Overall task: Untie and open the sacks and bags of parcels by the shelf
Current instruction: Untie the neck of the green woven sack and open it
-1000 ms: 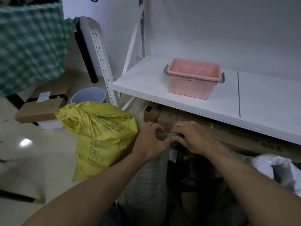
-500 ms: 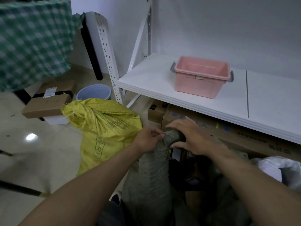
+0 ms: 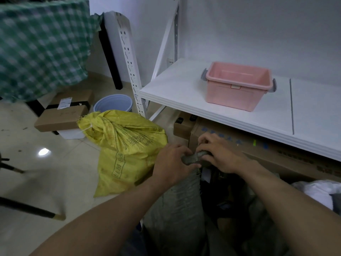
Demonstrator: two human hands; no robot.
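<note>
The step in hand looked to be the untying of the grey sack (image 3: 177, 200), which stood on the floor directly before the person, just in front of the white shelf (image 3: 184, 93) and against a cardboard box (image 3: 276, 154) stowed under it. Both hands met at the sack's twisted neck (image 3: 195, 157). The left hand (image 3: 170, 163) had its fingers curled round the near end of the roll, and the right hand (image 3: 219, 154) pinched the far end, fingertips bent down onto it. Whether a cord or knot sat between them could not be told, as the fingers hid it.

The next move likely called for the 2 hands to work against each other, 1 holding the neck firm while the other picked the binding loose, then to spread the mouth wide. A yellow sack (image 3: 127, 145) just to the left was tied shut with white string, and a white bag (image 3: 317, 191) lay to the right, so at least 2 more seemed to wait. A pink tub (image 3: 238, 89) sat on the shelf.
</note>
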